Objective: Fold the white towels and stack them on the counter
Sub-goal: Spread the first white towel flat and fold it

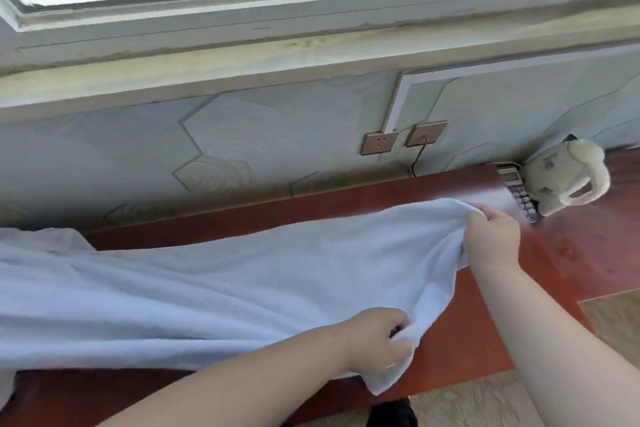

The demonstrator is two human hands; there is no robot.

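Observation:
A large white towel [207,284] lies spread and rumpled across the reddish-brown counter [540,253], running off the left edge of view. My left hand [377,340] grips the towel's near right corner at the counter's front edge. My right hand [491,236] pinches the far right corner, lifted a little above the counter. The right end of the towel sags between the two hands.
A cream plush toy [568,177] sits at the counter's back right beside a dark keypad device [519,194]. Two wall sockets [401,140] with a black cable are behind the counter. A window sill [277,55] runs above. Carpet [613,322] lies to the right.

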